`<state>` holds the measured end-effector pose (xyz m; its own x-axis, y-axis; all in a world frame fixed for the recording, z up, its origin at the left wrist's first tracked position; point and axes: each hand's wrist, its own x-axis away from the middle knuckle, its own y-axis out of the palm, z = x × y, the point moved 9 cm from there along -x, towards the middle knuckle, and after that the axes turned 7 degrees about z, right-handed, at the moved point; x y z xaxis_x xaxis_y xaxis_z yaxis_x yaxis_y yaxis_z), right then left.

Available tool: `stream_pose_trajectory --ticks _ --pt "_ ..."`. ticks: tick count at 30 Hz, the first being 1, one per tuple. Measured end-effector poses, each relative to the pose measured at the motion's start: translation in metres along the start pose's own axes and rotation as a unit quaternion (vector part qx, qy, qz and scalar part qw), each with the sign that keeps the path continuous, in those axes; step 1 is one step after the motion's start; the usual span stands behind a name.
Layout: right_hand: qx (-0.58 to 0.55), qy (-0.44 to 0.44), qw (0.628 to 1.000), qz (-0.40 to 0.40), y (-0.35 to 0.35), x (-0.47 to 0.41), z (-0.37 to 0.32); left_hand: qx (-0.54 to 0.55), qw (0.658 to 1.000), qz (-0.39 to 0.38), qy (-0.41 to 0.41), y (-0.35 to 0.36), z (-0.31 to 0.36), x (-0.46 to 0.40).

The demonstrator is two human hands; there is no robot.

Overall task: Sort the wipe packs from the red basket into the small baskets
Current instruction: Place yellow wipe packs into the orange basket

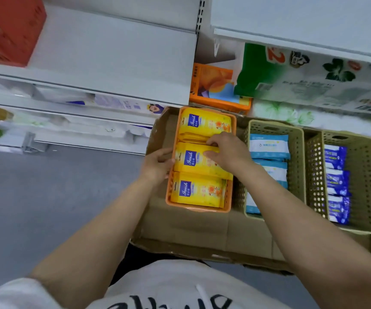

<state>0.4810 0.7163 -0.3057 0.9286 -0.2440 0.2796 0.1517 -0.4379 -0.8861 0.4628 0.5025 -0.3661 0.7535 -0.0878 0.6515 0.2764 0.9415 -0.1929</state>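
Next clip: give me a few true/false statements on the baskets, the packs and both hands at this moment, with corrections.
1. The orange plastic basket holds yellow wipe packs. True.
2. Both hands touch the middle yellow pack. True: left hand at its left end, right hand on top.
3. The nearer beige perforated basket holds yellow packs. False: light blue and white packs.
4. The far beige basket stands empty. False: dark blue packs lie inside.
5. The baskets sit on a metal shelf. False: on flattened brown cardboard.
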Motion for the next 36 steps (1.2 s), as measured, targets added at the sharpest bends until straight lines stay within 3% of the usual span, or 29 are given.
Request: stream_pose_trajectory --ticks 5,16,27,32,36 --pt "-0.010 0.003 0.999 -0.048 0.015 0.008 -0.006 0.005 1.000 0.008 -0.006 0.000 -0.006 -0.002" --pt "0.025 -0.026 0.999 -0.005 0.011 0.006 -0.017 -0.004 1.000 0.029 0.000 -0.002 -0.005 0.000" --pt "0.108 0.019 0.994 -0.003 0.001 0.027 -0.032 -0.074 0.996 0.014 0.041 -0.006 0.010 0.012" --pt "0.154 0.042 0.987 -0.011 -0.020 0.039 -0.066 -0.228 0.966 -0.042 0.117 -0.041 0.047 0.028" --pt "0.165 0.044 0.985 0.034 -0.056 0.047 -0.131 -0.323 0.917 -0.021 0.235 -0.129 0.103 0.045"
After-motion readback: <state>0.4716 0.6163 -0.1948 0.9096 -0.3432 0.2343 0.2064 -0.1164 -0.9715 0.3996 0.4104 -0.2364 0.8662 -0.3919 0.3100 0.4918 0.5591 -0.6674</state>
